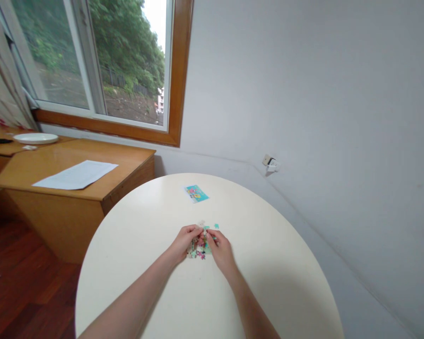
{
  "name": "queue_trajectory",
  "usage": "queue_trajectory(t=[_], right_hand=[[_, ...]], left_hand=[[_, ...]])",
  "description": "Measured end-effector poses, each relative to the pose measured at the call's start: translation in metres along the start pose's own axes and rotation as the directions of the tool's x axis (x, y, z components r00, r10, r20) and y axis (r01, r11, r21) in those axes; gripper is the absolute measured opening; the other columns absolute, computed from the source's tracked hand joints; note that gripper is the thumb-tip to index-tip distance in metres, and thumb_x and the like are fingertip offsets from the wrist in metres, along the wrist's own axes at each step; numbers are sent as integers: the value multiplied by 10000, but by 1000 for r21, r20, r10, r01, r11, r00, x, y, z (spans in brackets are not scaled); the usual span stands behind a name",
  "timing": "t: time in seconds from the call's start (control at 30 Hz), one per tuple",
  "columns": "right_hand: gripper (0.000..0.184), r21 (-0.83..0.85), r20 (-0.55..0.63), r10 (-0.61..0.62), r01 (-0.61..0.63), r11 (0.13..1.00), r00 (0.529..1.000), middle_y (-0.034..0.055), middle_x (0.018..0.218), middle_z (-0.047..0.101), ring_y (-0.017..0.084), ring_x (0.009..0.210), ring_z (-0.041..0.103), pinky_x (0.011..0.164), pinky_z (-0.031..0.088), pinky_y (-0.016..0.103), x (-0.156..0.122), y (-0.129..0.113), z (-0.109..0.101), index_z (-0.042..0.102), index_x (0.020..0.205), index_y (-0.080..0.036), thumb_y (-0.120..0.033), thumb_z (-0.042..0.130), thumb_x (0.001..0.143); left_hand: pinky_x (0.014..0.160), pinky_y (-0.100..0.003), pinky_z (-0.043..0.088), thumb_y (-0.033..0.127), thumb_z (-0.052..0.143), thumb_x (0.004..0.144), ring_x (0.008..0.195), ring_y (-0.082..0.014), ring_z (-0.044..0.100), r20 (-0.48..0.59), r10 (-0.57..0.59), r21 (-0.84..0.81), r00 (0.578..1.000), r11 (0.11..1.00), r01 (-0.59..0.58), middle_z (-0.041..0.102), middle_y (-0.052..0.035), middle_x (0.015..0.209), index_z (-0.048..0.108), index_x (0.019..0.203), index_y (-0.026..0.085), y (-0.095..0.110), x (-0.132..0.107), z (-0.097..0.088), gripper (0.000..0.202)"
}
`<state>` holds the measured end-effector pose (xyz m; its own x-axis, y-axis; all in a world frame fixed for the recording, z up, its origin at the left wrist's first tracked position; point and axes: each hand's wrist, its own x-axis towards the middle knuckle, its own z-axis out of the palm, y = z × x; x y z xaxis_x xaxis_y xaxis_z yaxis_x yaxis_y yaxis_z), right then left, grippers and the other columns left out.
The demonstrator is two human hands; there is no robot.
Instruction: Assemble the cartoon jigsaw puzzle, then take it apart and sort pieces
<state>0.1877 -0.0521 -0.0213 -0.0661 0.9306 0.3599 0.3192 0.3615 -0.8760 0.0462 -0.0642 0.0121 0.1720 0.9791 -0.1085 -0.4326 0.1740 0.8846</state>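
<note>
Bracing the puzzle [199, 253] between them on the worktop [275, 268], left hand [183, 242] and right hand [221, 253] pinch its edge, apparently gripping 1 piece.

We see a bright room, lit by soft daylight from the window [92, 61] at ten o'clock. The patch of sky there is burnt out to white. On the pale worktop [275, 263] the arms throw only a weak, diffuse shadow toward four o'clock, and there is no hard glare. The wide lens bends lines near the edges. The small pieces [199, 252] between the left hand [184, 242] and the right hand [222, 252] look soft and hard to read.
</note>
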Motion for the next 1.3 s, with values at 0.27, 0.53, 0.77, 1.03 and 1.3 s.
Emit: queue_trajectory(t=[0.27,0.53,0.77,1.03,1.3], right_hand=[[235,-18,76,-73,75,997,994,65,895,698,199,860,618,815,477,321,-2,-8,-1,693,879,-196,-368,559,792],[269,-8,81,-36,37,999,996,8,631,599,148,631,532,599,428,241,-4,-13,-1,597,636,-186,-394,528,792],[346,64,55,14,-17,998,998,-39,515,452,112,524,410,486,336,214,-3,-14,-3,507,564,-190,-463,534,774],[484,37,-35,84,-83,996,996,10,577,581,143,562,499,532,387,239,-1,-5,-1,590,609,-173,-596,449,796],[495,-82,-9,35,-35,996,999,-26,483,469,115,498,409,470,307,226,-1,-8,0,504,524,-195,-585,427,818]], left_hand=[[427,-180,340,424,807,522,413,-63,449,-21,23,39,1000,999,-22,501,36,461,499,538,145,0,-2,1,415],[408,-181,336,375,794,546,403,-67,443,-74,62,67,995,996,-57,496,45,460,486,575,157,-5,0,0,379],[418,-166,340,344,792,550,425,-65,455,-113,91,47,989,995,-86,502,63,489,483,663,167,-5,2,-1,374],[458,-180,380,294,787,527,460,-76,487,-127,96,20,987,995,-94,530,66,543,519,786,167,-7,3,-1,394],[448,-181,356,183,658,556,461,-74,447,-11,120,148,993,982,-117,488,60,520,485,656,171,-4,0,3,200]])
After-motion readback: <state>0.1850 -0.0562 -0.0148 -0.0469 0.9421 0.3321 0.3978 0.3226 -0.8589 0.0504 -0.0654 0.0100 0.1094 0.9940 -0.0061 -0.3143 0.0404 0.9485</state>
